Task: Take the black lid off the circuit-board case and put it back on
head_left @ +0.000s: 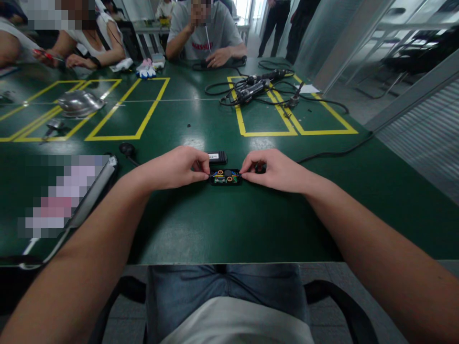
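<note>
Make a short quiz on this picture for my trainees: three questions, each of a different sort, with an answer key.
1. True or false: the left hand and the right hand have their fingertips at opposite ends of the open black case.

2. Multiple choice: which thing lies just beyond the case, as the wearer sees it?
a) the shiny metal piece
b) the black piece with a white label
c) the phone

3. Fill in the blank: the tape outlines on the green tabletop are ____ in colour.

Key: 1. True. 2. b. 3. Yellow.
</note>
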Available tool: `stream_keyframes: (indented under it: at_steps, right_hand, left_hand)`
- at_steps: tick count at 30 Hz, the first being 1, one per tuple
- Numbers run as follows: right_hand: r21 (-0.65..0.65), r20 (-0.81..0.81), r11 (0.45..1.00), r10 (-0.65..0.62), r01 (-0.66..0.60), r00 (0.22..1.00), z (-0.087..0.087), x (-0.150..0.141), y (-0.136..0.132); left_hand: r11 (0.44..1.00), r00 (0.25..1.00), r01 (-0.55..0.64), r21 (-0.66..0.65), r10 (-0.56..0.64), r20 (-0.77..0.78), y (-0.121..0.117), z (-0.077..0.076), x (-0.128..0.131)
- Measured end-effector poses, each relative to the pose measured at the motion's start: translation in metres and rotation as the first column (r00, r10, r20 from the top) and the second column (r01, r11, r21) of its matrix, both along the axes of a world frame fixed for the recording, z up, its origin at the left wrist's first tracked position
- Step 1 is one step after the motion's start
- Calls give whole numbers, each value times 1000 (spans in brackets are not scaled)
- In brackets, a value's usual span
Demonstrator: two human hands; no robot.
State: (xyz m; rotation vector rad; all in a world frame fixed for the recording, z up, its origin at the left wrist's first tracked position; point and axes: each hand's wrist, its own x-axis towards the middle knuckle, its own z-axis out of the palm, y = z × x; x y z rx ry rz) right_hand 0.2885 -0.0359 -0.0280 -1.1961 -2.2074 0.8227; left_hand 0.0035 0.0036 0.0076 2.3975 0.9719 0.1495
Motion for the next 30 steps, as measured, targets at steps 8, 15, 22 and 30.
stream_keyframes:
  at_steps: [8,15,22,30]
  right_hand:
    - [-76,-41,997,-22,18,999,-1,-1,1]
    - [-89,-71,996,-3,-4,997,-1,0,3]
    - [-95,-91,995,-2,-7,996,-3,-2,3]
    - [-49,-75,999,2,-6,997,-3,-4,1]
  left_hand:
    - [1000,1000,-6,7,6,-14,2,-2,0]
    - [1000,999,-19,18,20,-35,0,0,2]
    - [997,999,-19,79,21,-28,-1,-2,1]
    - [895,995,-96,435,77,61,1,-25,11]
